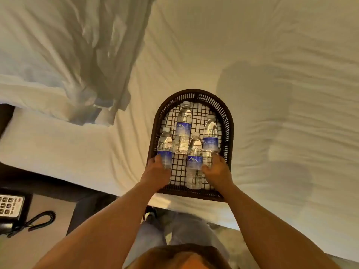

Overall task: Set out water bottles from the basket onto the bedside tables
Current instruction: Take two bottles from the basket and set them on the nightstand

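A dark woven basket [229, 121] lies on the white bed, near its front edge. Several clear water bottles with blue labels lie flat inside it. My left hand [156, 170] is wrapped around the left bottle [165, 142] at its lower half. My right hand [216, 169] grips the base of the right bottle [210, 133]. Two more bottles lie between them: a far one [183, 129] and a near one [194, 162]. A bedside table [44, 241] shows at the lower left.
A black telephone [9, 208] with a coiled cord [38, 220] sits on the bedside table. Rumpled white bedding [68, 55] is piled at the upper left of the bed [272, 55]. My legs stand against the bed's edge.
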